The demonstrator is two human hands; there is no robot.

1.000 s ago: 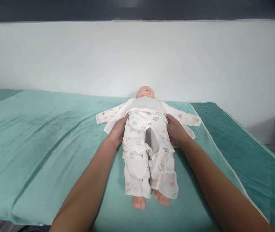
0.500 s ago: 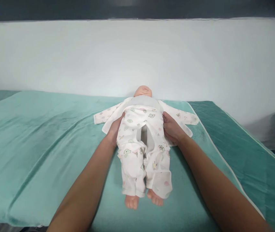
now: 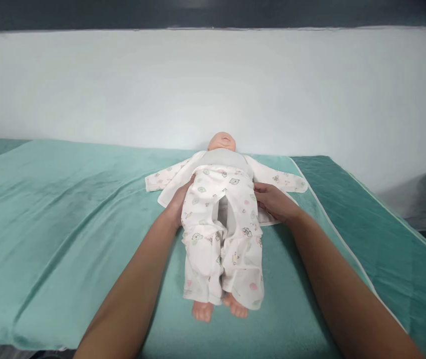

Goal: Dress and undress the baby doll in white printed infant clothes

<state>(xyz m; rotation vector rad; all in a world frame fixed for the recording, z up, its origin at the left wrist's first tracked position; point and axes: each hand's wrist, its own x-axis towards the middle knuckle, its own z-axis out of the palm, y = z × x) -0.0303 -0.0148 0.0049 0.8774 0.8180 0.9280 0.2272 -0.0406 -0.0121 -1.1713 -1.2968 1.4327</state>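
Note:
A baby doll (image 3: 222, 141) lies on its back, its head toward the wall and its bare feet (image 3: 202, 311) toward me. Printed white baby pants (image 3: 201, 199) cover its legs, with an opening at the crotch. Under and beside the torso spreads a white baby jacket (image 3: 269, 172), front open and sleeves out to both sides. At the hip on the left, my left hand (image 3: 180, 202) is closed on the side of the pants, its fingertips mostly hidden. My right hand (image 3: 276, 200) pinches the pants at the opposite hip, above the jacket's lower edge.
A light green cover (image 3: 86, 224) lies under the doll, with a long crease on the left. Darker green fabric (image 3: 377, 234) extends along the right. Behind the doll's head rises a white wall (image 3: 213, 85).
My right hand has shifted slightly outward to the right. The doll's feet and pant legs have moved a little to the left. My left hand has stayed almost still.

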